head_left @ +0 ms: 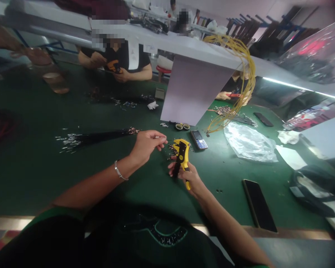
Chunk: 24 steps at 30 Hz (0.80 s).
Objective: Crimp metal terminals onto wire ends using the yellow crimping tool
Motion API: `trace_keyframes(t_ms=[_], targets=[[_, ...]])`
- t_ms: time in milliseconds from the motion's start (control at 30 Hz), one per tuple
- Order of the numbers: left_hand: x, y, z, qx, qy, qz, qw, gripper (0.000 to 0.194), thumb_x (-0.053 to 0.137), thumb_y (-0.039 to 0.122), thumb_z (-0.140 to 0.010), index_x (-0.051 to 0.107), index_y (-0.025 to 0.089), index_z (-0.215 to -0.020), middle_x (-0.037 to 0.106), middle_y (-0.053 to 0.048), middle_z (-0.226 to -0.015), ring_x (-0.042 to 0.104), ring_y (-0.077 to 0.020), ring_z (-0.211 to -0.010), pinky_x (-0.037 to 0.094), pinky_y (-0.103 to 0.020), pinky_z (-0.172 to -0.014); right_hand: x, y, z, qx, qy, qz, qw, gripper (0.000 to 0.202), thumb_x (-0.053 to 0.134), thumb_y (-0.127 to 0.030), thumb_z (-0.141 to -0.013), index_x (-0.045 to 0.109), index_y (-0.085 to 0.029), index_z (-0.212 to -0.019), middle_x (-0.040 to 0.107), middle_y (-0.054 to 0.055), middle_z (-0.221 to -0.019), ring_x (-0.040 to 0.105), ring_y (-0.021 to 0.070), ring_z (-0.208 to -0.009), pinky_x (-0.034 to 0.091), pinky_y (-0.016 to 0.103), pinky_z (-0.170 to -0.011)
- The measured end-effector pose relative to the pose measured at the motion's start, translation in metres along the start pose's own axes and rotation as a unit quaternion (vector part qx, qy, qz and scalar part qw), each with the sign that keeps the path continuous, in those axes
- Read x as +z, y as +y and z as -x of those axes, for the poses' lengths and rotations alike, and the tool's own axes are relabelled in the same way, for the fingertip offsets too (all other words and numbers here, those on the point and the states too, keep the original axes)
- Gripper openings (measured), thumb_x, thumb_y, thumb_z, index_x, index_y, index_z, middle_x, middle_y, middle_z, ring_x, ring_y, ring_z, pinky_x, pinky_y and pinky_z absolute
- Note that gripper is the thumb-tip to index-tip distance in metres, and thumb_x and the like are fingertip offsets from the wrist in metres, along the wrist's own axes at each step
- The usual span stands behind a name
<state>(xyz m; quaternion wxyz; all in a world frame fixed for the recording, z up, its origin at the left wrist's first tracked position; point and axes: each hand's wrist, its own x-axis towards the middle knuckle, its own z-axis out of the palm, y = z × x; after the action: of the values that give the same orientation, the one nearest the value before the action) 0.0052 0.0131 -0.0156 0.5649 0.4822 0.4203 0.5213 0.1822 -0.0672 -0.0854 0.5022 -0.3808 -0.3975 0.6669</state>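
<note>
My right hand is wrapped round the handles of a yellow and black hand tool, its jaw end pointing up and away from me. Just left of the tool's jaws, my left hand is closed in a pinch; what the fingertips hold is too small to make out. Behind my left wrist lies a bundle of black wires with silvery ends at the left and coppery ends near my hand. Small dark scraps lie beside the tool's jaws on the green table.
A keypad phone, a roll pair and a clear plastic bag lie beyond the tool. A smartphone rests near the front edge. Yellow wires hang from the shelf. Other people work across the table.
</note>
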Motion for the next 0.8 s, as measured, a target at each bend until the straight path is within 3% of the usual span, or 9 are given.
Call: trace_keyframes(t_ms=[533,800], targets=[[0.015,-0.013,0.021,-0.029,-0.038,-0.061,0.997,0.006,0.07,0.019,-0.067,0.072,0.014,-0.069,0.067,-0.005,-0.061,0.056,-0.0118,-0.048,0.045,-0.028,-0.05,0.004,-0.005,0.003,-0.075,0.004,0.01,0.997,0.051,0.052,-0.009,-0.056,0.06,-0.017,-0.106,0.068,0.006,-0.089,0.064,0.0227,-0.075,0.048,0.038,-0.073],[0.02,-0.009,0.025,-0.12,-0.067,0.069,0.988,0.008,0.073,0.015,-0.066,0.068,0.01,-0.069,0.07,-0.01,-0.068,0.063,-0.014,-0.054,0.052,-0.03,-0.056,-0.001,-0.002,0.003,-0.086,0.033,0.108,0.99,0.034,0.057,-0.013,-0.059,0.063,-0.017,-0.093,0.068,0.005,-0.088,0.063,0.0227,-0.077,0.05,0.038,-0.074]])
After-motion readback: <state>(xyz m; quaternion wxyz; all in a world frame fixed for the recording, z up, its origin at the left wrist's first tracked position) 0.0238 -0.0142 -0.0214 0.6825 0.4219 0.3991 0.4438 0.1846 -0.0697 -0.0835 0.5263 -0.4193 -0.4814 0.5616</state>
